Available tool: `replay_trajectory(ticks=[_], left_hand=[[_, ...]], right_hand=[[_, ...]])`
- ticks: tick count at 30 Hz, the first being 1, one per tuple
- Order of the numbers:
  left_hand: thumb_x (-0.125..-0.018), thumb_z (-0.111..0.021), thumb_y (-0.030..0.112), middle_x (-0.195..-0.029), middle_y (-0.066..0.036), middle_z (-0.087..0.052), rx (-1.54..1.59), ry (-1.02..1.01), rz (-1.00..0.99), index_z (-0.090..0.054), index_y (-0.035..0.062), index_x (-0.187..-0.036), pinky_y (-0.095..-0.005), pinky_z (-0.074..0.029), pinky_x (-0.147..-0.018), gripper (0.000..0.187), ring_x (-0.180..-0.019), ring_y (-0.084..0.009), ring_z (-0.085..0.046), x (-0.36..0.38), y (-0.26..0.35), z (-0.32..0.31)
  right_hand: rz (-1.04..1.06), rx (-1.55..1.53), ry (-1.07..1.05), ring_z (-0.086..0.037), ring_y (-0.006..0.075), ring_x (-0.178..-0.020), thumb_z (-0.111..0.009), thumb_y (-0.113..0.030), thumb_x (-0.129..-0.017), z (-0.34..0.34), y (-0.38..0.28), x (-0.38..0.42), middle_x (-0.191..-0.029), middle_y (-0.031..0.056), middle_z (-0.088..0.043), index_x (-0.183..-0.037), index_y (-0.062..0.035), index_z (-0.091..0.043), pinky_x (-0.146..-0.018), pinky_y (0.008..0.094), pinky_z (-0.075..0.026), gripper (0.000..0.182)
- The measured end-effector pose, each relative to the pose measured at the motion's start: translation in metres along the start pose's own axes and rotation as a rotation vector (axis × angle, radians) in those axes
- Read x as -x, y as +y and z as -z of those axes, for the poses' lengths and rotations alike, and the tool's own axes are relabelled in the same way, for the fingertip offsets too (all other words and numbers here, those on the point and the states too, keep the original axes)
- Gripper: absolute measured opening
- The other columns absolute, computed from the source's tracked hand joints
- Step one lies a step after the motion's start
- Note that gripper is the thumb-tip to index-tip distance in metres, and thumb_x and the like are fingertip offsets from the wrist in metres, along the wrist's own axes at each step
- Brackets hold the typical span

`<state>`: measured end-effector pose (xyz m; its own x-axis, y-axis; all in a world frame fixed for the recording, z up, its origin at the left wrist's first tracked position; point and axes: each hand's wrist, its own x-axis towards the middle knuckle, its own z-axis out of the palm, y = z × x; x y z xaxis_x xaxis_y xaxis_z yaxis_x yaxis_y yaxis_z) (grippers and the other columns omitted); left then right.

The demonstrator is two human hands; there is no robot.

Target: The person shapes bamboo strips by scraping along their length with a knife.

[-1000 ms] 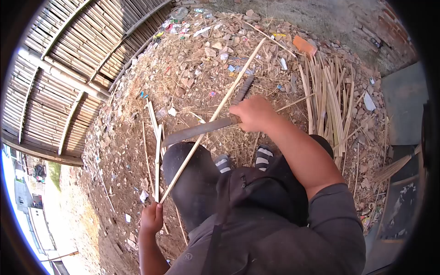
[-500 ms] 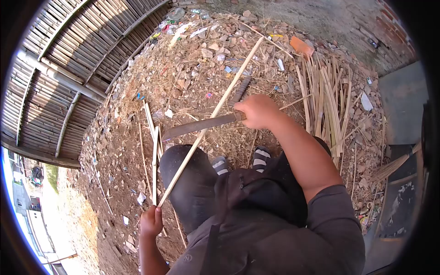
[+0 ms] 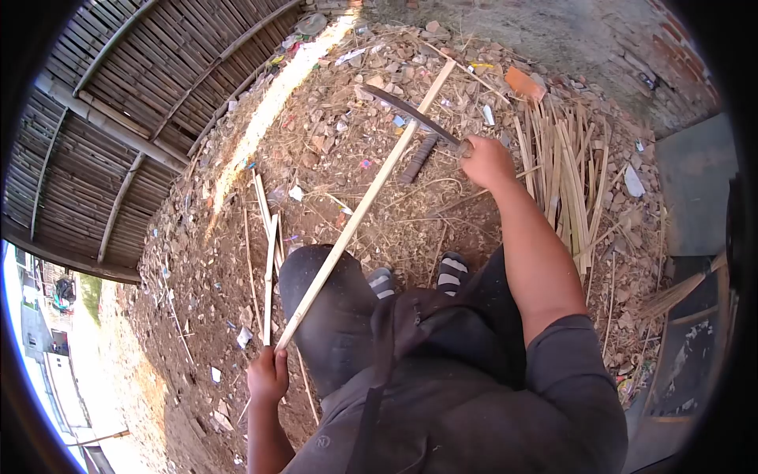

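A long pale bamboo strip (image 3: pixel 357 220) slants across my left knee, running away from me over the littered ground. Its near end is held in the closed fingers of my left hand (image 3: pixel 268 375). My right hand (image 3: pixel 488 163) is wrapped round the handle of a machete (image 3: pixel 395 101). The dark, slightly curved blade crosses the strip near its far end, its tip pointing left. Below the blade, a short dark ridged rod (image 3: pixel 419 159) lies on the ground. Several thinner strips (image 3: pixel 267 237) lie left of my knee.
A pile of split bamboo strips (image 3: pixel 570 178) lies to the right, near an orange brick piece (image 3: pixel 524 82). A bamboo-slat wall (image 3: pixel 118 118) rises at the left, and a masonry wall (image 3: pixel 545 39) at the back. Rubble and scraps cover the dirt; a grey panel (image 3: pixel 695 186) stands at right.
My right hand has moved the machete forward along the strip, from near my knee toward the far end. My left hand keeps its grip, shifted slightly right.
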<state>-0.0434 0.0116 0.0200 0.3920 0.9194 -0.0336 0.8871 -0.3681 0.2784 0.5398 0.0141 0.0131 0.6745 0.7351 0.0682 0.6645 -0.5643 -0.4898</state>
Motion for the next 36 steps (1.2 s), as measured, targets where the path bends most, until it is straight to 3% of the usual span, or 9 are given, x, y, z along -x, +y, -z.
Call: replay_trajectory(ticks=[8, 10, 14, 17, 20, 24, 25, 31, 36], left_hand=[[-0.098, -0.063, 0.038, -0.065, -0.021, -0.062, 0.094, -0.048, 0.048, -0.059, 0.0007, -0.083, -0.0497, -0.048, -0.059, 0.04, -0.064, -0.0434, -0.064, -0.015, 0.058, 0.011], [-0.097, -0.064, 0.039, -0.066, -0.021, -0.063, 0.09, -0.054, 0.037, -0.06, -0.0001, -0.084, -0.0496, -0.049, -0.06, 0.041, -0.065, -0.043, -0.065, -0.023, 0.074, 0.013], [-0.09, -0.072, 0.036, -0.082, -0.019, -0.068, 0.139, -0.034, 0.067, -0.061, 0.0017, -0.103, -0.0485, -0.052, -0.07, 0.038, -0.077, -0.0399, -0.067, -0.023, 0.074, 0.009], [-0.086, -0.076, 0.035, -0.095, -0.015, -0.067, -0.174, 0.139, -0.111, -0.059, 0.0064, -0.113, -0.0486, -0.05, -0.081, 0.042, -0.09, -0.037, -0.066, -0.002, 0.072, 0.023], [-0.084, -0.077, 0.036, -0.101, -0.013, -0.064, -0.259, 0.003, 0.056, -0.059, 0.0098, -0.116, -0.0496, -0.047, -0.089, 0.045, -0.099, -0.035, -0.064, 0.02, 0.07, 0.051], [-0.089, -0.073, 0.038, -0.078, -0.015, -0.068, -0.305, -0.018, 0.214, -0.062, 0.0075, -0.099, -0.0512, -0.051, -0.064, 0.034, -0.073, -0.0398, -0.067, 0.032, 0.055, 0.058], [-0.091, -0.072, 0.038, -0.065, -0.017, -0.064, -0.313, 0.066, 0.13, -0.06, 0.0057, -0.085, -0.0518, -0.049, -0.056, 0.035, -0.062, -0.042, -0.065, 0.032, 0.053, 0.053], [-0.091, -0.072, 0.039, -0.066, -0.02, -0.063, -0.027, -0.028, 0.158, -0.06, 0.0023, -0.08, -0.0501, -0.051, -0.06, 0.04, -0.064, -0.0428, -0.065, 0.009, 0.062, 0.011], [-0.093, -0.069, 0.043, -0.07, -0.022, -0.064, 0.073, -0.054, 0.081, -0.059, 0.0008, -0.081, -0.0508, -0.051, -0.063, 0.044, -0.068, -0.0439, -0.066, -0.014, 0.073, 0.003]], right_hand=[[0.231, -0.161, -0.215, -0.071, 0.0372, -0.093, -0.078, -0.032, -0.08, -0.007, -0.031, 0.016, -0.1, 0.0247, -0.072, -0.125, -0.0004, -0.067, -0.082, 0.0429, -0.054, 0.056], [0.33, -0.115, -0.302, -0.07, 0.0388, -0.092, -0.077, -0.03, -0.079, -0.016, -0.041, 0.024, -0.098, 0.0226, -0.072, -0.121, -0.0041, -0.069, -0.082, 0.0453, -0.054, 0.05], [0.518, -0.033, -0.348, -0.069, 0.0397, -0.089, -0.077, -0.028, -0.076, -0.029, -0.049, 0.037, -0.092, 0.0198, -0.071, -0.115, -0.0086, -0.071, -0.079, 0.0487, -0.054, 0.044], [0.565, -0.073, -0.337, -0.069, 0.0391, -0.087, -0.078, -0.028, -0.075, -0.043, -0.038, 0.036, -0.09, 0.0201, -0.071, -0.113, -0.0081, -0.071, -0.077, 0.0478, -0.054, 0.043], [0.523, -0.065, -0.405, -0.069, 0.0387, -0.091, -0.076, -0.027, -0.075, -0.045, -0.035, 0.031, -0.094, 0.0202, -0.071, -0.115, -0.0088, -0.071, -0.08, 0.0477, -0.054, 0.044], [0.46, -0.017, -0.493, -0.068, 0.0385, -0.099, -0.072, -0.025, -0.075, -0.03, -0.045, 0.031, -0.1, 0.0204, -0.071, -0.117, -0.01, -0.071, -0.086, 0.0495, -0.055, 0.044], [0.454, -0.036, -0.486, -0.068, 0.0386, -0.099, -0.072, -0.025, -0.075, -0.028, -0.044, 0.031, -0.099, 0.0206, -0.071, -0.116, -0.0096, -0.071, -0.086, 0.0498, -0.055, 0.043], [0.599, -0.084, -0.297, -0.069, 0.0397, -0.085, -0.078, -0.027, -0.075, -0.031, -0.044, 0.041, -0.087, 0.0195, -0.07, -0.104, -0.0088, -0.072, -0.075, 0.0492, -0.054, 0.035], [0.721, -0.036, -0.418, -0.07, 0.0395, -0.084, -0.073, -0.021, -0.077, -0.029, -0.073, 0.066, -0.082, 0.0174, -0.069, -0.097, -0.0086, -0.068, -0.074, 0.0524, -0.055, 0.023]])
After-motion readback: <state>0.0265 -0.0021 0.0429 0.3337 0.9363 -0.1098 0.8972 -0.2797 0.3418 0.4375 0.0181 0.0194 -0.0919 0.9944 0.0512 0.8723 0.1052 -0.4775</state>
